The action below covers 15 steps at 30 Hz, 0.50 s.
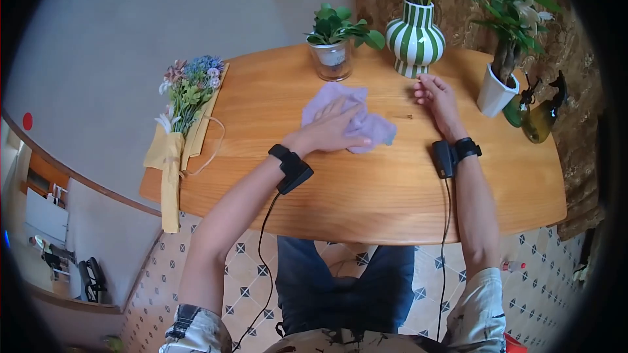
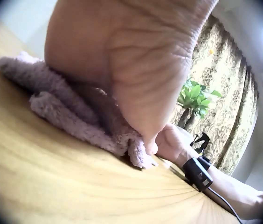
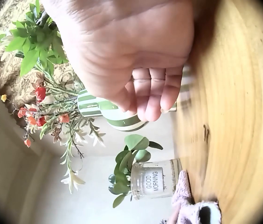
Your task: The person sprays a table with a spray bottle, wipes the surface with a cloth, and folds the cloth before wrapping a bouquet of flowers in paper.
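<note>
The left hand [image 1: 333, 127] lies spread on a crumpled purple cloth [image 1: 376, 127] at the middle of the wooden table [image 1: 314, 189], fingers extended over it. In the left wrist view the cloth [image 2: 66, 121] is bunched under that palm. To the right of the cloth, the right hand [image 1: 439, 101] rests with loosely bent fingers holding nothing, just in front of the striped vase. Its palm and curved fingers show in the right wrist view [image 3: 141, 60]. Small dark bits [image 1: 409, 116] lie on the wood between the hands.
A potted plant in a glass [image 1: 332, 62], a green-and-white striped vase [image 1: 416, 39], a white pot [image 1: 497, 91] and a dark spray bottle [image 1: 541, 117] stand along the back and right. A wrapped bouquet [image 1: 186, 104] lies at the left edge. Cables trail from both wrists.
</note>
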Each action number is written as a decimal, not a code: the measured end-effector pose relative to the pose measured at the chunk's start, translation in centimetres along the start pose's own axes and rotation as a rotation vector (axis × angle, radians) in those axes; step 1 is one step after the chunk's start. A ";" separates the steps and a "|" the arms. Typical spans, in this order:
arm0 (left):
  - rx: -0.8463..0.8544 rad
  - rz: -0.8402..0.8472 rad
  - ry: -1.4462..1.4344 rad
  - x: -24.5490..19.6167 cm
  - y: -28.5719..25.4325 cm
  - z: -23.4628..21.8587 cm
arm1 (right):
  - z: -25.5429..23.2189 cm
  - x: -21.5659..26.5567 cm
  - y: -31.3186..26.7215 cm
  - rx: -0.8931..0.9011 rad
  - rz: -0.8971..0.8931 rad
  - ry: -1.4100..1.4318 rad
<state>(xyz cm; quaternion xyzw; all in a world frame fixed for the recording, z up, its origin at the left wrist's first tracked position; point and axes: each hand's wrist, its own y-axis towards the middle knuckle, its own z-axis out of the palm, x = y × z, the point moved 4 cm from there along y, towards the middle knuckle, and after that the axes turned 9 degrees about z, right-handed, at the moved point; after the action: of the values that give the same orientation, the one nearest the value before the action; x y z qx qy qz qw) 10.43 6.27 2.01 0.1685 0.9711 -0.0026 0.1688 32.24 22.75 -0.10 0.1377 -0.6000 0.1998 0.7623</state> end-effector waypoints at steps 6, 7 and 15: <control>-0.022 0.143 0.019 1.0 0.2 1.0 | 0.1 0.0 -0.3 0.027 0.004 0.017; -0.032 0.183 0.000 1.0 -0.3 0.7 | 0.0 -0.1 -0.3 0.026 0.005 0.012; 0.033 -0.048 -0.037 5.1 -9.0 -2.0 | -0.2 -0.4 0.0 0.048 -0.024 0.004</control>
<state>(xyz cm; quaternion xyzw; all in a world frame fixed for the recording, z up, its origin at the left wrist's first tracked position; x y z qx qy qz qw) 2.30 -0.42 1.75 0.1479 0.9714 -0.0256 0.1838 32.31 22.77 -0.58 0.1630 -0.5918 0.2052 0.7623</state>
